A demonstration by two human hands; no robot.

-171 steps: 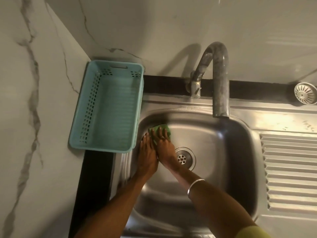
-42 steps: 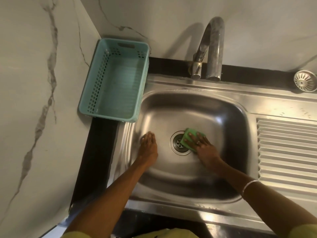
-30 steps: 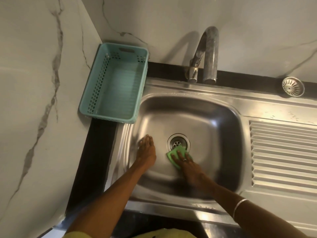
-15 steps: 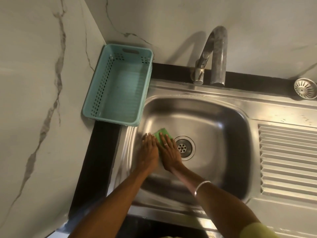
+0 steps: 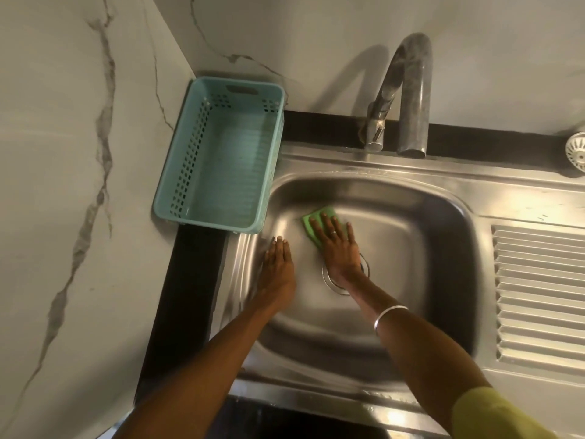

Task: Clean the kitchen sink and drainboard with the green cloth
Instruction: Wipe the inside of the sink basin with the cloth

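The steel sink (image 5: 427, 217) fills the middle of the view, its ribbed drainboard (image 5: 538, 289) to the right. My right hand (image 5: 337, 245) lies flat on the green cloth (image 5: 316, 217), pressing it on the basin floor toward the far left wall. That hand and wrist cover most of the drain (image 5: 364, 270). My left hand (image 5: 278, 267) rests flat on the basin's left slope, fingers together, holding nothing, a short gap from the cloth.
A teal plastic basket (image 5: 221, 166) stands on the counter at the sink's left rim, against the marble wall. The curved tap (image 5: 408, 90) rises behind the basin. A white strainer (image 5: 577, 150) lies at the far right edge.
My right hand has pushed the cloth up and away from the drain toward the far left of the basin. My left hand stayed on the left slope and the hands have parted.
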